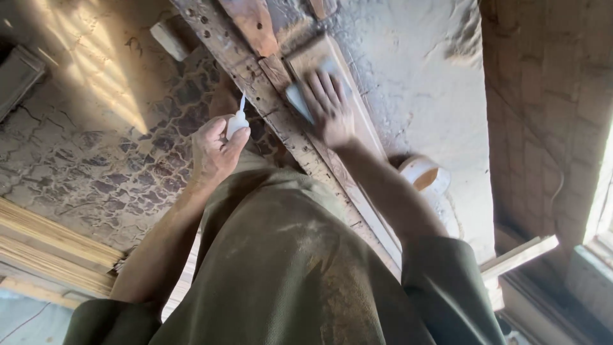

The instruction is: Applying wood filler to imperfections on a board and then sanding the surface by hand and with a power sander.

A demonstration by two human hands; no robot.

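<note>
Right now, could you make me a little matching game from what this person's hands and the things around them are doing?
Things:
1. left hand
2. right hand
3. tape roll
4. wooden slats

States:
A. stacked at the floor's left edge
B. grips a small white squeeze bottle
C. lies on the dusty surface, right of the forearm
D. presses flat on the wooden plank

Pairs: 1-B, 2-D, 3-C, 4-A

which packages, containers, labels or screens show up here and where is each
Small squeeze bottle: held in the left hand, left of the long wooden plank; white, with a thin pointed nozzle.
Roll of tape: on the dusty surface to the right of the right forearm; round, whitish with a tan core.
No labels, signs or screens can be made out.
</note>
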